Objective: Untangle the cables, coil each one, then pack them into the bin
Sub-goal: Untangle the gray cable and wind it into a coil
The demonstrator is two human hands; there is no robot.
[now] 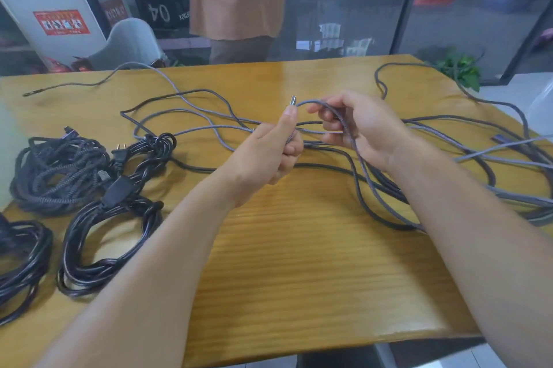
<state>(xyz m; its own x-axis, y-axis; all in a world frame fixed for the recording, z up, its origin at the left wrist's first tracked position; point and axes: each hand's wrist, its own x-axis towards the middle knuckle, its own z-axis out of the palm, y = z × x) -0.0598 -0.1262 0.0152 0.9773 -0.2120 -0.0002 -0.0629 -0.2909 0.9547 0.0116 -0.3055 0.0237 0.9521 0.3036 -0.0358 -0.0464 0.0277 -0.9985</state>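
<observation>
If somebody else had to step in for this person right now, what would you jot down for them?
Left hand: grips the grey braided cable near its metal plug, which sticks up above the thumb.
Right hand: fingers curled round the same cable, forming the first loop.
Done: three bundles lie coiled at the table's left: a braided coil, a black power cord with a two-pin plug, and another black coil at the edge.
Left: finish coiling this cable; the loose cables are sprawled across the far and right side. No bin is in view, so packing is not yet begun.
</observation>
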